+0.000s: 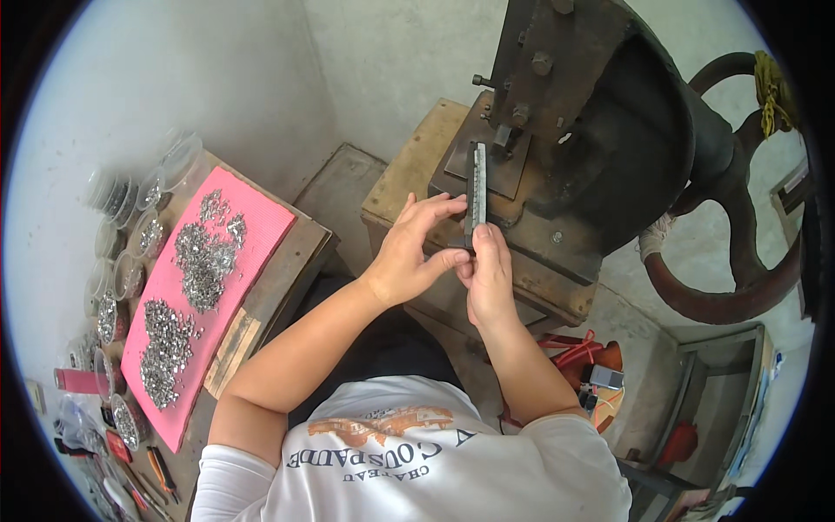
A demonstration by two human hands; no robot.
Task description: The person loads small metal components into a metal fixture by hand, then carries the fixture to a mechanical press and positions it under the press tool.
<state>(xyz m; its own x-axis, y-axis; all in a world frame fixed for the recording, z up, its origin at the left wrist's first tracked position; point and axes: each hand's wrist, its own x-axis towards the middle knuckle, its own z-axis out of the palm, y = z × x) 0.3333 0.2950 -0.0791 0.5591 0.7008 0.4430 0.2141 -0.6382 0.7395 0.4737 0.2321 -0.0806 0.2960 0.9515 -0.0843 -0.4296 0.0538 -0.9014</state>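
Both my hands hold a long, narrow dark metal bar (470,185) with a lighter grey strip (481,178) along its right side. It points away from me, its far end over the metal plate of a heavy dark press (600,113). My left hand (413,246) has its thumb and index finger against the bar's left side and near end. My right hand (489,274) pinches the near end from the right, thumb on top. The undersides of the fingers are hidden. Just beyond the bar's far end is the press's small square punch (502,137).
Left, a pink mat (277,228) bears piles of small shiny metal pieces (205,270) on a wooden table. Clear plastic tubs (130,277) and pliers (162,474) lie beside it. A large handwheel (739,300) stands right of the press. Lower right are red parts (596,352) and a shelf (726,409).
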